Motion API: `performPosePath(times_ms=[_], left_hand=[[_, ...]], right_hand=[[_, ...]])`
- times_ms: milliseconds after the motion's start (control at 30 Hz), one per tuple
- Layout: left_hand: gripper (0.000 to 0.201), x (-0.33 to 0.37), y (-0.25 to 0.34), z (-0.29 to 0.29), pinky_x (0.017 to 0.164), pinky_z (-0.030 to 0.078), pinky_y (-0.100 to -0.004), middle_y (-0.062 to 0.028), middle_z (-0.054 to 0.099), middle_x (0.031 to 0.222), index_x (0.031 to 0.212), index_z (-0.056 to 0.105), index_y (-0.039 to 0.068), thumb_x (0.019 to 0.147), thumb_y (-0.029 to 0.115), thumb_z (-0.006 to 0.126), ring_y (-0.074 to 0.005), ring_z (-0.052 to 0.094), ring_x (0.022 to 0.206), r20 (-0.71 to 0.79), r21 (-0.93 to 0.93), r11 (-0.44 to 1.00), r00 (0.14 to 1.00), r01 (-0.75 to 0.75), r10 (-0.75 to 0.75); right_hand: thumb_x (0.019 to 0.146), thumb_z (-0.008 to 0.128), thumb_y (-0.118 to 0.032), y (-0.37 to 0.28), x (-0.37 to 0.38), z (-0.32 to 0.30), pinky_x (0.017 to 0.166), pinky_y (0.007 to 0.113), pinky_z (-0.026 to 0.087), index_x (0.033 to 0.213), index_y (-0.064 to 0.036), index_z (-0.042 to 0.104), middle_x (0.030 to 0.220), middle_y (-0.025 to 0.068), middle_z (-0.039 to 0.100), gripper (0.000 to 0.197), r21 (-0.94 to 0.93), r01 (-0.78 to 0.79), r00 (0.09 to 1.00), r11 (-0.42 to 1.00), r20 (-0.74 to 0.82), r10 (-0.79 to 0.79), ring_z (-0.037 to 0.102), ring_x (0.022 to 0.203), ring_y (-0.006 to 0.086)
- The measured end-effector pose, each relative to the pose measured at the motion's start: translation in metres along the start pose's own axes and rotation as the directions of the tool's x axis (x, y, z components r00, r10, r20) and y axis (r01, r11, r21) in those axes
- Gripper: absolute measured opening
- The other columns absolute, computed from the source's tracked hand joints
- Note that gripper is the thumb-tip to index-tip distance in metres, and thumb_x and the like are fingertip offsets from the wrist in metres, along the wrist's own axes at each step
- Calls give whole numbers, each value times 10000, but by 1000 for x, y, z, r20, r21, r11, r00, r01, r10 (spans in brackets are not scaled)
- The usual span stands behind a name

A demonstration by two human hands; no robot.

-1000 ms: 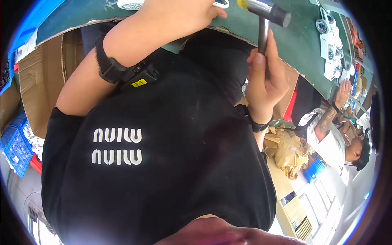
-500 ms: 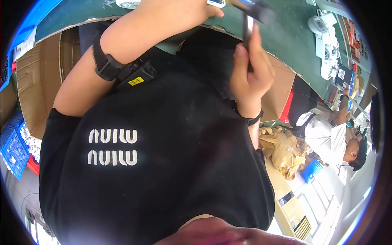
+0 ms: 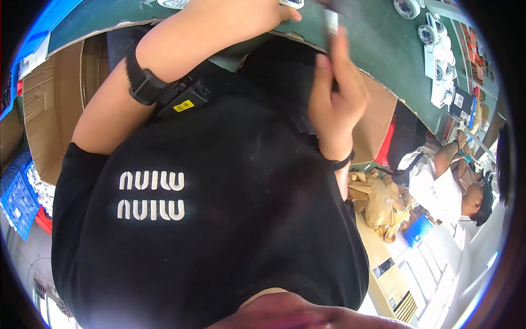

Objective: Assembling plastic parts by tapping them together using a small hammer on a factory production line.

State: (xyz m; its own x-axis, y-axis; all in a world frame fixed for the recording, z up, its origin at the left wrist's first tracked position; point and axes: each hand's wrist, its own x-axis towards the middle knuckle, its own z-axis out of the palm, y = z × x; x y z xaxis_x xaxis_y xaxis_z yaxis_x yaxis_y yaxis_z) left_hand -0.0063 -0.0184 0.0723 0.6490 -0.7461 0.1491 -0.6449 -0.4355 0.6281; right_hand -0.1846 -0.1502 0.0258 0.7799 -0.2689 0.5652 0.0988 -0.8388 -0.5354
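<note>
At the upper edge, my left hand (image 3: 255,13) lies over a white fixture (image 3: 292,3), its thumb against the fixture's end. Most of its fingers and much of the fixture are cut off or covered by my forearm. A rounded white lamp head (image 3: 173,3) pokes out left of that forearm; whether it belongs to the same fixture I cannot tell. Right of it, my right hand (image 3: 339,104) is wrapped round the handle of a hammer (image 3: 332,24), which points away from me. Its dark head is blurred and partly out of the picture.
Green-topped bench (image 3: 378,52) ahead, with several white twin-head lamps (image 3: 435,66) at its right. Cardboard (image 3: 52,104) hangs below its left edge. A co-worker in a white top (image 3: 438,186) is at the right, near brown bags (image 3: 378,203). Blue crates (image 3: 22,186) stand left.
The hammer's head has swung up and slightly left, further past the upper edge. My left hand stays in place. More lamp shows at the upper right, and the co-worker's arms have shifted.
</note>
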Motion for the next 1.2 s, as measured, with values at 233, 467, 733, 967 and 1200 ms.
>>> performPosePath(times_ms=[233,467,733,967,1200], left_hand=[[648,0,-8,6,778,554,-535,-207,736,870,1283,468,15,817,193,881,-466,715,888,-22,-3,999,999,-35,35],[647,-1,1,-2,753,555,-525,-200,733,857,1283,464,14,816,186,878,-459,717,869,5,-20,1000,1000,-17,17],[686,-2,1,-1,754,554,-531,-205,739,867,1309,453,20,805,193,886,-462,716,870,-19,54,999,1000,-10,11],[695,-4,2,-5,778,557,-537,-195,749,879,1333,451,21,812,184,881,-454,721,899,-3,22,999,1000,-23,23],[676,-5,-11,5,764,556,-531,-191,748,906,1343,461,46,819,178,868,-455,717,888,-66,74,995,995,-72,76]], right_hand=[[954,693,66,-1,-8,0,729,297,545,1396,15,684,873,170,717,445,71,-177,984,982,15,177,646,709,244],[952,696,68,1,-14,0,799,288,567,1384,32,688,1005,198,777,433,121,-163,982,979,-78,173,729,804,244],[963,706,39,1,-15,4,690,257,503,1433,-36,678,801,135,662,477,304,-203,970,931,-69,234,585,653,225],[978,678,47,-21,-16,-9,727,226,521,1431,12,662,839,93,720,455,242,-300,949,923,-27,315,644,690,178],[1012,675,8,-2,-7,-7,712,223,520,1488,14,617,901,61,725,480,186,-268,959,945,144,243,616,736,78]])
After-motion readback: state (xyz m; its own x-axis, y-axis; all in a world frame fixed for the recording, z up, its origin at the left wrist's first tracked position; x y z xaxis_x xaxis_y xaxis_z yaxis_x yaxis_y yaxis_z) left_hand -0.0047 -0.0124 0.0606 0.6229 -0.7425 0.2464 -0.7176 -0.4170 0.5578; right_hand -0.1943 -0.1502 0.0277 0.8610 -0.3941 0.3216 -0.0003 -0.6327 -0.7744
